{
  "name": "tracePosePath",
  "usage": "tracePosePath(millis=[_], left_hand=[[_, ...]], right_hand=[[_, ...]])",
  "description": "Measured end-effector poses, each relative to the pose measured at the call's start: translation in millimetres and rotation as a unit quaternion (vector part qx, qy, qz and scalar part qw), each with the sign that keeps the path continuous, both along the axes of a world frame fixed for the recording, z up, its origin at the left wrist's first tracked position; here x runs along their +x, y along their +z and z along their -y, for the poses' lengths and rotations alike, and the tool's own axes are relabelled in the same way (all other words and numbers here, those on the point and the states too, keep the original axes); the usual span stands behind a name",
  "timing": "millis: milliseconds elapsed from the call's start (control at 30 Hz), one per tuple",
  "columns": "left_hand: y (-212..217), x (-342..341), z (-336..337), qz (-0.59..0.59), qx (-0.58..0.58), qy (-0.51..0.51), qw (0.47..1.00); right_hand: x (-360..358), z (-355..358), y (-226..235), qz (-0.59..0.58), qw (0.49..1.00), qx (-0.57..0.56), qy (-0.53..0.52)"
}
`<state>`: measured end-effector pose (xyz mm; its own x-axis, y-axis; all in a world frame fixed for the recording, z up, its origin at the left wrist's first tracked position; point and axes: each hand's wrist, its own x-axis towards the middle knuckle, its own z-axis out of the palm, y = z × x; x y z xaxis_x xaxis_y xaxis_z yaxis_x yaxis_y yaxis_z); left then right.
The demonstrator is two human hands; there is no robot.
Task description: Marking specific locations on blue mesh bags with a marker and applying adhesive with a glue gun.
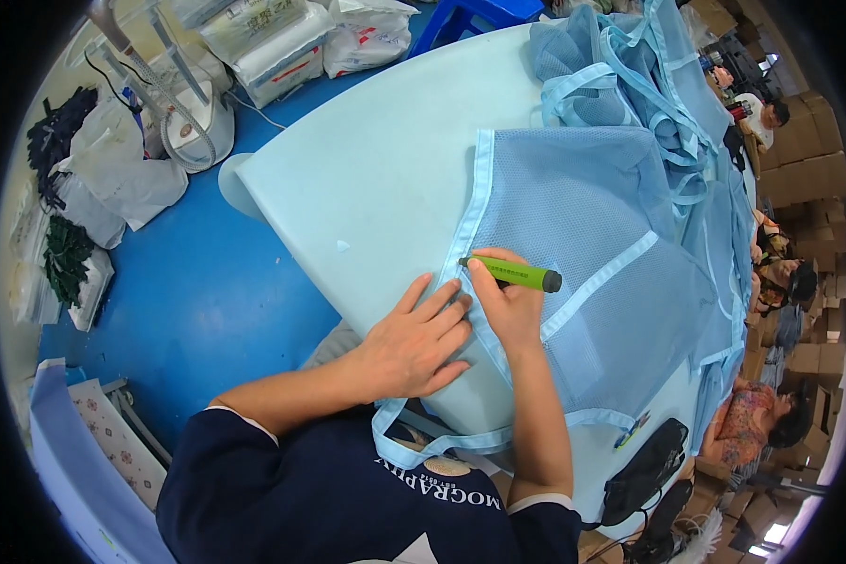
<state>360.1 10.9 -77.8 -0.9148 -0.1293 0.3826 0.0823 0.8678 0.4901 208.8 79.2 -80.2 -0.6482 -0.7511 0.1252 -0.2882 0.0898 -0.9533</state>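
A: Where are your hands rn?

Me: R hand (512,310): thumb + fingers clamped round a green marker (524,274), its tip end right at the pale-blue trim (480,183); can't tell if it's touching. L hand (412,343): palm down, fingers slightly apart, laid on the trim just beside the tip, gripping nothing.

A: And the cloth?

Me: Blue mesh cloth (573,193), spread over the R part of the table (376,150), trimmed side facing the table's L edge. A strap loop (399,459) hangs past the near edge, by me.

A: Tips for marking, pls?

Me: IMO keep L fingers pressing close to the tip, w/ the trim flat, no ripples. Light touch, or ink might spread.

A: Any writing?

Me: Yep: small dark print along the marker's barrel, big white lettering on my navy shirt (338,498), plus printed packs (277,52) beyond the table's far edge. No label visible on the mesh, AFAICT.
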Motion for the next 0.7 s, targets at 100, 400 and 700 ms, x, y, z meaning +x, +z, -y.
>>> tracePosePath(millis=[100,400,700], left_hand=[[-0.9,1.3,0.8,0.0,0.004,0.004,1.0],[0.2,1.0,-0.2,-0.003,0.021,0.008,1.0],[0.4,0.2,-0.7,-0.003,0.021,0.013,1.0]], right_hand=[[-3.1,1.4,9.0,0.067,0.997,0.023,0.026],[-5.2,1.3,7.1,-0.021,0.999,0.03,0.036],[-2.7,-2.5,2.1,-0.005,1.0,0.009,0.017]])
